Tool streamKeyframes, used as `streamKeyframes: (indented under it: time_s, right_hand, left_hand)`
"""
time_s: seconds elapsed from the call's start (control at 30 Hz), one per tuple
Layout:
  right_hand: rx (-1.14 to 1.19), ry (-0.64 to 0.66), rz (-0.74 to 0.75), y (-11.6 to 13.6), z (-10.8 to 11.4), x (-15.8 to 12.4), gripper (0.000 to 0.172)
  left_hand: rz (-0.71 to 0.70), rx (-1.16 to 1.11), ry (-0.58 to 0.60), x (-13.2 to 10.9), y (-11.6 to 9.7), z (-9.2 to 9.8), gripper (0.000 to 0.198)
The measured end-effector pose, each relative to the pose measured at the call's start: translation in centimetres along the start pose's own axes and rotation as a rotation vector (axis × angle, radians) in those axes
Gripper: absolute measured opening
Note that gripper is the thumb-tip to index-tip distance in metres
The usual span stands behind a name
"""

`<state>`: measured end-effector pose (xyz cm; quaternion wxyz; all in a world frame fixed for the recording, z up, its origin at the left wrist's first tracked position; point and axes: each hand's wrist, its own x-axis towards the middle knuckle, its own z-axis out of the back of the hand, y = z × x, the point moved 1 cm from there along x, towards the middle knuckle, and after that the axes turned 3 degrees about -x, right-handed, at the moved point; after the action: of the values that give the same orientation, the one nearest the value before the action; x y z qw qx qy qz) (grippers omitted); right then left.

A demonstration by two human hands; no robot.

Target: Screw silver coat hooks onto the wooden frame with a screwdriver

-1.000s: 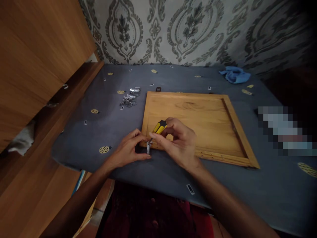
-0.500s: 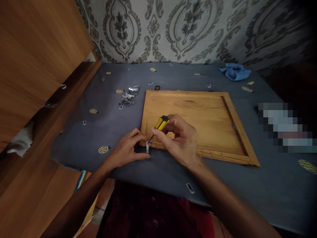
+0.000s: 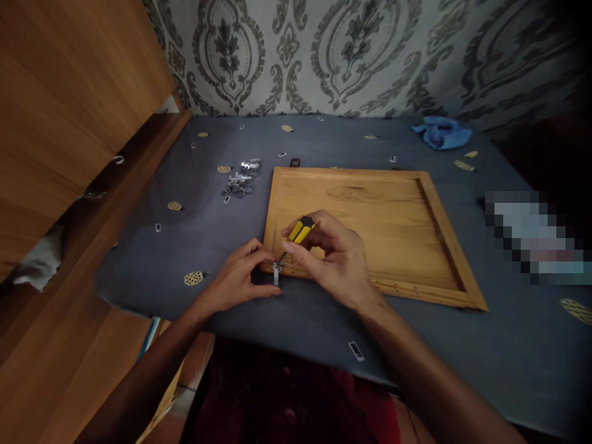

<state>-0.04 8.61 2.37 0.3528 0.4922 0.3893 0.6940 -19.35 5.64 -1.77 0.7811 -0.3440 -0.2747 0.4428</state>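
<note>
My right hand [image 3: 340,262] is closed around the yellow-and-black handle of a screwdriver [image 3: 301,230]. Its shaft slants down to the left, and the tip meets a small silver metal hinge [image 3: 276,273]. That hinge sits at the near left corner of a framed wooden cabinet door [image 3: 383,216], which lies flat. My left hand [image 3: 238,274] steadies the hinge, fingers at the door's corner and thumb by the hinge's near end. Small dark holes run along the door's near edge. The screw, if any, is too small to make out.
Several loose metal hinges [image 3: 240,180] lie in a pile beyond my left hand. A blue cloth [image 3: 441,133] is at the far right of the dark patterned tablecloth [image 3: 185,179]. Wooden cabinetry [image 3: 78,92] stands along the left, and a patterned curtain [image 3: 296,55] hangs behind.
The fingers of my right hand have shifted around the screwdriver handle, with the index finger now further forward. My left hand and the hinge stay in place. The view has moved slightly.
</note>
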Motion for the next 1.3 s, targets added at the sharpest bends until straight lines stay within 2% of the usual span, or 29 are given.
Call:
streamKeyframes:
  time_s: [0.1, 0.2, 0.3, 0.43, 0.57, 0.8, 1.3]
  right_hand:
    - [0.054, 0.069, -0.044, 0.2, 0.2, 0.1, 0.013]
    - [0.099, 0.084, -0.046, 0.1, 0.2, 0.1, 0.016]
    - [0.092, -0.010, -0.017, -0.3, -0.3, -0.3, 0.025]
    - [0.003, -0.164, 0.098, -0.4, -0.8, -0.8, 0.032]
    - [0.030, -0.271, 0.044, -0.1, -0.3, -0.7, 0.031]
    - [0.007, -0.143, 0.032, -0.5, -0.1, -0.5, 0.032]
    - [-0.013, -0.072, 0.041, -0.4, -0.5, -0.4, 0.025]
  left_hand:
    - [0.010, 0.010, 0.005, 0.0, -0.1, 0.1, 0.033]
    - [0.003, 0.009, 0.009, 0.0, -0.2, 0.1, 0.032]
    - [-0.004, 0.006, -0.004, 0.0, -0.2, 0.1, 0.032]
    - [0.012, 0.021, -0.002, 0.1, -0.1, 0.0, 0.034]
    - [0.001, 0.018, 0.005, 0.1, 0.0, 0.0, 0.037]
    - [0.012, 0.014, 0.007, 0.0, 0.1, 0.0, 0.037]
    - [0.033, 0.026, 0.023, 0.1, -0.2, 0.2, 0.034]
